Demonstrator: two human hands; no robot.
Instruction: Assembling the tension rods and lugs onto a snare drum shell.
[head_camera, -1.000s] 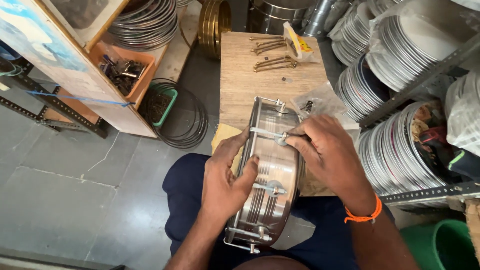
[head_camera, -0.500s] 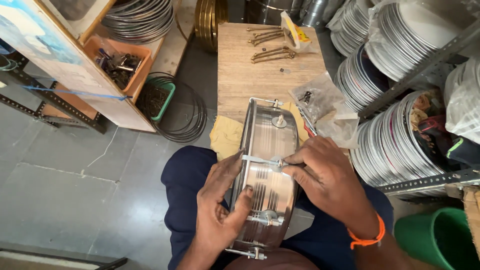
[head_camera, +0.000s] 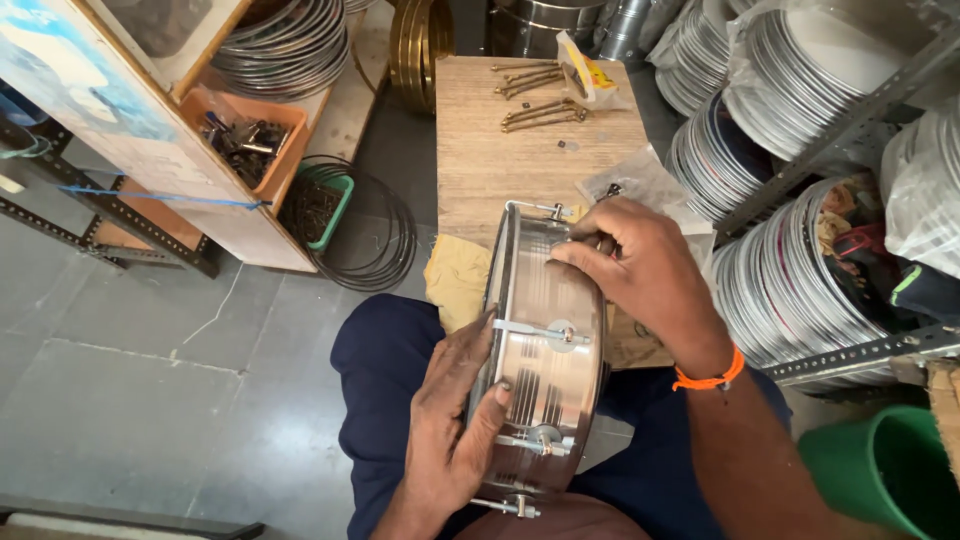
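A shiny metal drum shell (head_camera: 545, 350) with tension rods rests on edge across my lap, reaching up to a wooden bench (head_camera: 490, 150). My left hand (head_camera: 455, 415) grips the shell's left rim, thumb across its side. Fingers of my right hand (head_camera: 640, 270) pinch a small fitting near the shell's upper end; an orange band circles that wrist. Several brass tension rods (head_camera: 535, 95) lie at the bench's far end beside a yellow packet (head_camera: 590, 70). A clear plastic bag (head_camera: 640, 180) of small parts sits just beyond my right hand.
A yellow cloth (head_camera: 455, 280) hangs off the bench's near edge. Stacks of metal hoops (head_camera: 760, 130) fill racks on the right. Orange bin (head_camera: 250, 140) with hardware, green tray (head_camera: 320, 205) and wire rings lie left. A green bucket (head_camera: 880, 475) stands at lower right.
My right hand has moved from the shell's middle up to its far end. The left hand has shifted slightly lower along the rim. The view has tilted a little.
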